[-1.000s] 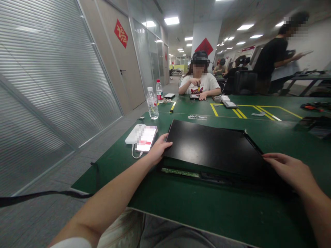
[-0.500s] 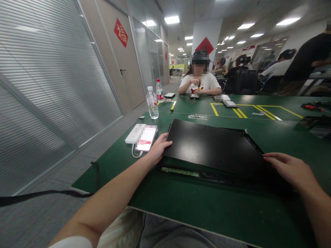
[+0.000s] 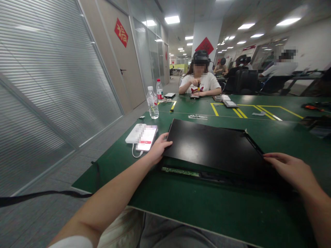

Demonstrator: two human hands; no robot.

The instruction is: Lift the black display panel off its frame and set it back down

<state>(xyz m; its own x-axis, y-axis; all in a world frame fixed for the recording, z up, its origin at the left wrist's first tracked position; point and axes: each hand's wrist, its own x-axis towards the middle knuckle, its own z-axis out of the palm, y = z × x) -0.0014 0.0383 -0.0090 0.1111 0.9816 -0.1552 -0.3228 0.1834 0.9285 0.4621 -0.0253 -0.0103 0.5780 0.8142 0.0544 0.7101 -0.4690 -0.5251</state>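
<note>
Shifted out of upper right, one black-clad standing person; unshifted at frame centre, one glossy black rectangular panel, gripped at either side by my left hand and right hand, work seemingly undisturbed.

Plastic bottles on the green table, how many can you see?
2. The pale-capped bottle stands beyond the phone; the red-capped bottle stands behind it, slightly to the right. Others could be hidden further back.
</note>
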